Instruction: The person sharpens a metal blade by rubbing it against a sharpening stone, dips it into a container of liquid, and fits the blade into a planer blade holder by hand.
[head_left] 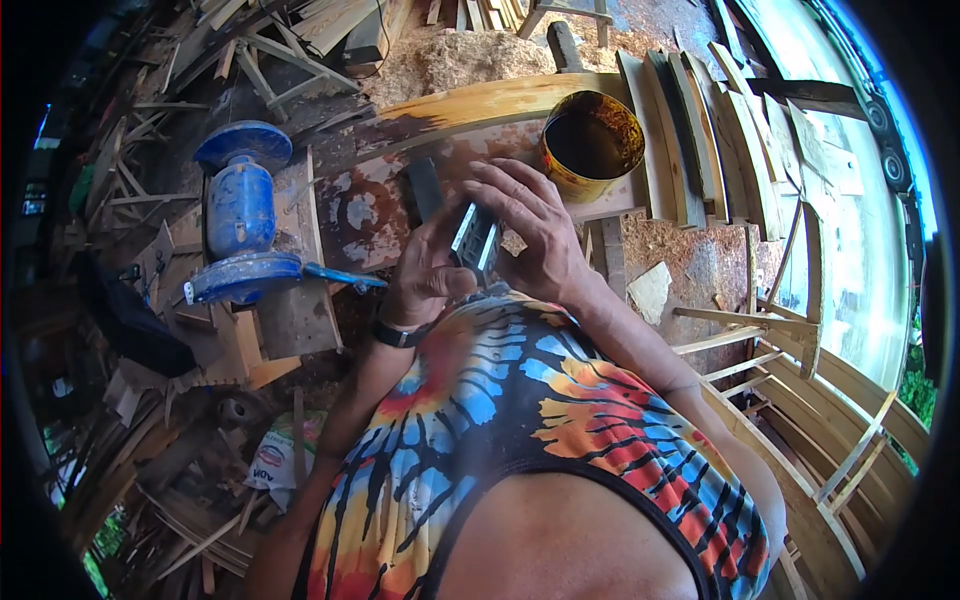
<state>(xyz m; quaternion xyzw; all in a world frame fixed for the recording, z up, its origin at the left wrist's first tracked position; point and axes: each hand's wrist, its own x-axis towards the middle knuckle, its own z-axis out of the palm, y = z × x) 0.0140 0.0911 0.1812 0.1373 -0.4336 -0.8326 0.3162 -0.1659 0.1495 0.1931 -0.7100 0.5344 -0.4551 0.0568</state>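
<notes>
In front of my belly, a dark narrow block-like object with bright shiny edges (476,240) is held between my hands; its exact kind I cannot tell. My left hand (428,272), with a dark band at the wrist, is closed round its near left side, the thumb lying across it. From the other side my right hand (540,228) curls over it, fingers bent above its far end. Just beyond the left fingers a flat dark bar (424,188) rests on the stained workbench (350,215).
A stained bucket of dark liquid (595,140) stands beyond my right hand. Boards (690,135) lie stacked to its right. On the left are a blue bench grinder-like machine (242,210) and a blue-handled tool (345,275). Wooden frames (810,340) stand at right.
</notes>
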